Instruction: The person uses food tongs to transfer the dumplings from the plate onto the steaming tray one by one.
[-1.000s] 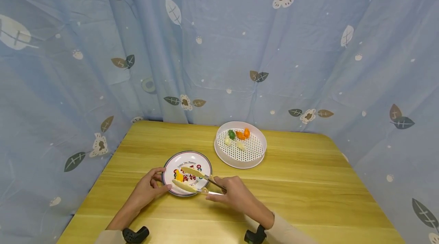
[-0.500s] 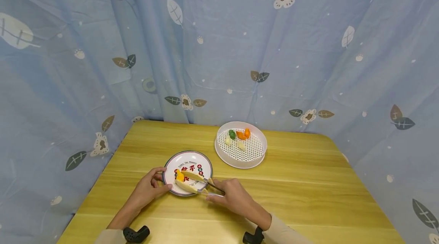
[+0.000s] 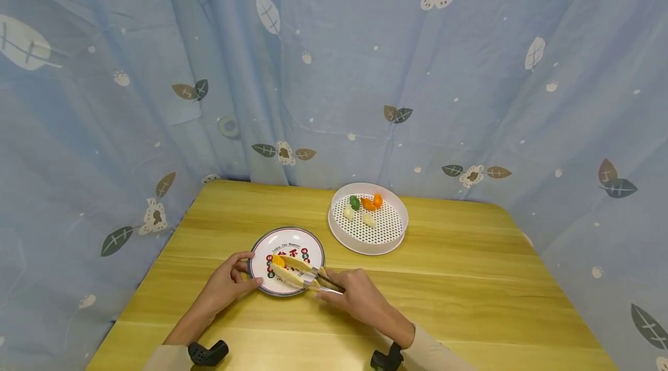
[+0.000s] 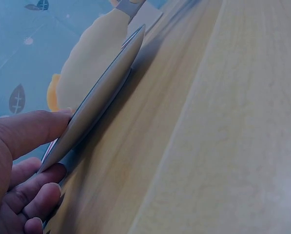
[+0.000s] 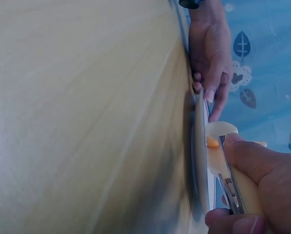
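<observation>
My left hand (image 3: 225, 285) grips the left rim of a white printed plate (image 3: 288, 239). In the left wrist view its thumb lies on the rim, with fingers curled beneath. My right hand (image 3: 361, 299) holds tongs with metal handles and cream tips (image 3: 288, 276), reaching over the plate from the right. Between the tong tips is a small yellow-orange food piece (image 3: 278, 261), its kind unclear. In the right wrist view, the orange piece (image 5: 212, 142) shows partly behind the tongs and thumb.
Behind and right of the plate stands a round white basket (image 3: 365, 247) with a perforated base. It holds a green piece (image 3: 355, 203), orange pieces (image 3: 368, 204) and pale pieces (image 3: 369, 220). A blue patterned curtain (image 3: 334, 69) hangs behind the wooden table (image 3: 459, 278).
The tong tips have drawn closer together around the yellow-orange piece, which has shifted slightly right and toward the back. My left hand stays on the plate rim.
</observation>
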`<act>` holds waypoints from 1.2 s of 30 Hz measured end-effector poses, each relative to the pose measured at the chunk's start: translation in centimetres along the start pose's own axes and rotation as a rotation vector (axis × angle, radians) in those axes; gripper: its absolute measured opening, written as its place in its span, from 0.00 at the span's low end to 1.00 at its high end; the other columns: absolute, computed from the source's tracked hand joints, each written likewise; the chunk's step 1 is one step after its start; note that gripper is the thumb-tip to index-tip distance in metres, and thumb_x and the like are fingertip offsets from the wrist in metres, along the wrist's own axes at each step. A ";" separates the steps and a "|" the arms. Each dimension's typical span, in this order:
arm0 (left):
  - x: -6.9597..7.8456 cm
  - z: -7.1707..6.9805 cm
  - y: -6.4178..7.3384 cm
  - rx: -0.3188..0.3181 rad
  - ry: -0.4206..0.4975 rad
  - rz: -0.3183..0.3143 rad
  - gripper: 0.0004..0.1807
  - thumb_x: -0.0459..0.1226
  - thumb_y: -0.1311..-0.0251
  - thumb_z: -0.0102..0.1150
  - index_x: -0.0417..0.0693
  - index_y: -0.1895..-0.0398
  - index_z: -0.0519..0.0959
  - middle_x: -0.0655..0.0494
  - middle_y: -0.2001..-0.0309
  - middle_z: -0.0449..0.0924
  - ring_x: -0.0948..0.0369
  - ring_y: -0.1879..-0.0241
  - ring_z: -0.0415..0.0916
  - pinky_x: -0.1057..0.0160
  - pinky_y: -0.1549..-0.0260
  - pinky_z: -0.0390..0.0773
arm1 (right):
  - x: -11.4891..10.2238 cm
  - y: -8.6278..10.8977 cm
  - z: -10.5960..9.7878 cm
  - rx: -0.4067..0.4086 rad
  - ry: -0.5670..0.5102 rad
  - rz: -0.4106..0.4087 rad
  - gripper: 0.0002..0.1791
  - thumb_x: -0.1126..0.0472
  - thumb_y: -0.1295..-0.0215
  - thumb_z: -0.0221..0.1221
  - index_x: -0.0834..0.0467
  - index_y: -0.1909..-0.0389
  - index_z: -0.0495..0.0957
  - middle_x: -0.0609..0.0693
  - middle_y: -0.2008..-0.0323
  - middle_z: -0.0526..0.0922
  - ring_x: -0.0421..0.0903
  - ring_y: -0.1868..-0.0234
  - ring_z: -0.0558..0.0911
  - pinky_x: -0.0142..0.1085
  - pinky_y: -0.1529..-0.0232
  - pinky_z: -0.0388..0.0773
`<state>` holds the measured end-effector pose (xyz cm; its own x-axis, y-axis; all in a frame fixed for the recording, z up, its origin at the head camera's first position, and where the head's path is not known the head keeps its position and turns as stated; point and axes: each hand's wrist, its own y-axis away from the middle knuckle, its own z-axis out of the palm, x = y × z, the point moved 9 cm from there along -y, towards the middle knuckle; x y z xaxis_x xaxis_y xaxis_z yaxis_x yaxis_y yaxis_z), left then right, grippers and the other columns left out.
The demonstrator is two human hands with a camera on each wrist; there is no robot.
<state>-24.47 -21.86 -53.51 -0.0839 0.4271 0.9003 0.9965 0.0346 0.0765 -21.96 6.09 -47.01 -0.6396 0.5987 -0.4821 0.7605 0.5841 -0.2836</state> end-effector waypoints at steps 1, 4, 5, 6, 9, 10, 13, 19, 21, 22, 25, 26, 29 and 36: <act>0.0 0.0 0.0 0.002 -0.003 0.002 0.38 0.40 0.46 0.79 0.46 0.32 0.73 0.48 0.51 0.77 0.56 0.65 0.67 0.64 0.71 0.67 | 0.0 0.0 -0.2 0.005 0.005 -0.001 0.19 0.47 0.34 0.68 0.59 0.55 0.87 0.41 0.80 0.71 0.32 0.80 0.60 0.25 0.78 0.60; 0.1 0.0 0.0 0.003 -0.008 -0.001 0.39 0.40 0.47 0.80 0.46 0.32 0.73 0.48 0.52 0.76 0.56 0.65 0.67 0.64 0.72 0.67 | 0.1 -0.2 -0.7 0.014 0.016 0.005 0.17 0.47 0.35 0.69 0.57 0.68 0.79 0.39 0.82 0.53 0.33 0.80 0.55 0.26 0.79 0.55; 0.1 0.0 0.0 0.001 -0.007 -0.004 0.38 0.40 0.47 0.80 0.46 0.32 0.73 0.48 0.52 0.76 0.56 0.65 0.67 0.64 0.72 0.68 | 0.2 -0.2 -1.0 0.018 0.020 0.010 0.18 0.47 0.35 0.69 0.57 0.70 0.77 0.38 0.81 0.52 0.33 0.81 0.55 0.26 0.79 0.54; 0.0 0.0 0.0 0.001 -0.009 -0.006 0.38 0.40 0.46 0.80 0.46 0.32 0.73 0.48 0.52 0.76 0.56 0.65 0.67 0.64 0.71 0.67 | 0.3 -0.2 -1.2 0.022 0.025 0.018 0.19 0.47 0.35 0.69 0.57 0.70 0.77 0.37 0.81 0.51 0.32 0.81 0.55 0.26 0.79 0.53; 0.0 0.0 0.1 -0.003 -0.005 -0.012 0.38 0.40 0.46 0.79 0.46 0.32 0.73 0.48 0.52 0.76 0.56 0.65 0.66 0.64 0.71 0.67 | 0.6 -0.1 -1.9 0.041 0.043 0.034 0.18 0.46 0.36 0.69 0.56 0.66 0.80 0.36 0.81 0.52 0.32 0.80 0.55 0.27 0.79 0.53; 0.1 0.0 0.1 -0.003 -0.004 -0.012 0.38 0.40 0.46 0.79 0.45 0.32 0.73 0.48 0.52 0.76 0.56 0.65 0.66 0.64 0.71 0.67 | 0.8 -0.1 -2.1 0.047 0.049 0.040 0.18 0.45 0.36 0.69 0.56 0.64 0.81 0.36 0.81 0.53 0.32 0.80 0.55 0.27 0.79 0.53; 0.2 0.0 0.3 -0.003 0.004 -0.010 0.38 0.39 0.46 0.80 0.44 0.33 0.73 0.47 0.52 0.77 0.56 0.65 0.66 0.64 0.71 0.66 | 1.3 0.0 -2.7 0.056 0.053 0.059 0.19 0.43 0.35 0.68 0.56 0.61 0.83 0.37 0.82 0.53 0.32 0.80 0.56 0.27 0.79 0.53; 0.3 0.0 0.3 -0.007 0.010 -0.004 0.38 0.39 0.46 0.79 0.44 0.33 0.73 0.47 0.52 0.77 0.56 0.66 0.66 0.64 0.72 0.66 | 2.3 0.3 -4.2 0.083 0.075 0.091 0.18 0.42 0.34 0.67 0.54 0.60 0.84 0.38 0.82 0.58 0.34 0.78 0.60 0.29 0.76 0.58; 0.3 0.0 0.3 -0.010 0.012 -0.004 0.38 0.39 0.46 0.79 0.44 0.33 0.73 0.47 0.52 0.76 0.56 0.66 0.66 0.64 0.72 0.66 | 2.5 0.5 -4.7 0.110 0.078 0.074 0.18 0.44 0.35 0.68 0.54 0.58 0.85 0.40 0.80 0.63 0.36 0.75 0.64 0.30 0.73 0.63; 0.3 0.0 0.3 -0.011 0.016 -0.005 0.38 0.39 0.46 0.79 0.45 0.32 0.73 0.47 0.52 0.76 0.56 0.66 0.66 0.64 0.72 0.67 | 2.5 0.6 -5.0 0.126 0.083 0.064 0.17 0.44 0.35 0.69 0.54 0.59 0.85 0.41 0.78 0.66 0.37 0.74 0.66 0.31 0.71 0.64; 0.2 0.0 0.4 -0.014 0.023 -0.010 0.38 0.39 0.46 0.79 0.45 0.32 0.73 0.47 0.52 0.76 0.56 0.67 0.66 0.64 0.72 0.67 | 2.9 1.0 -5.7 0.153 0.077 0.067 0.17 0.45 0.37 0.70 0.54 0.59 0.85 0.46 0.74 0.71 0.40 0.70 0.68 0.33 0.69 0.66; 0.2 0.0 0.4 -0.014 0.025 -0.011 0.38 0.39 0.46 0.79 0.45 0.32 0.73 0.47 0.52 0.76 0.56 0.67 0.66 0.64 0.72 0.67 | 3.1 1.1 -5.9 0.155 0.074 0.082 0.17 0.45 0.37 0.70 0.54 0.58 0.85 0.46 0.74 0.71 0.39 0.72 0.68 0.32 0.70 0.66; 0.2 0.1 0.4 -0.013 0.028 -0.010 0.38 0.39 0.46 0.79 0.45 0.32 0.73 0.46 0.52 0.76 0.57 0.67 0.66 0.64 0.72 0.67 | 4.0 1.6 -6.6 0.154 0.073 0.141 0.21 0.44 0.37 0.69 0.55 0.52 0.88 0.42 0.78 0.68 0.35 0.77 0.64 0.30 0.75 0.63; 0.3 0.1 0.3 -0.012 0.029 -0.003 0.38 0.39 0.46 0.80 0.45 0.32 0.73 0.46 0.52 0.76 0.56 0.67 0.65 0.64 0.72 0.66 | 6.0 2.5 -8.5 0.161 0.048 0.247 0.34 0.40 0.36 0.68 0.60 0.38 0.81 0.36 0.85 0.61 0.32 0.84 0.54 0.29 0.81 0.56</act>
<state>-24.22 -21.66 -53.25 -0.0867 0.4008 0.9121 0.9962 0.0243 0.0840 -24.86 15.82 -43.60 -0.4345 0.7394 -0.5143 0.8994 0.3253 -0.2921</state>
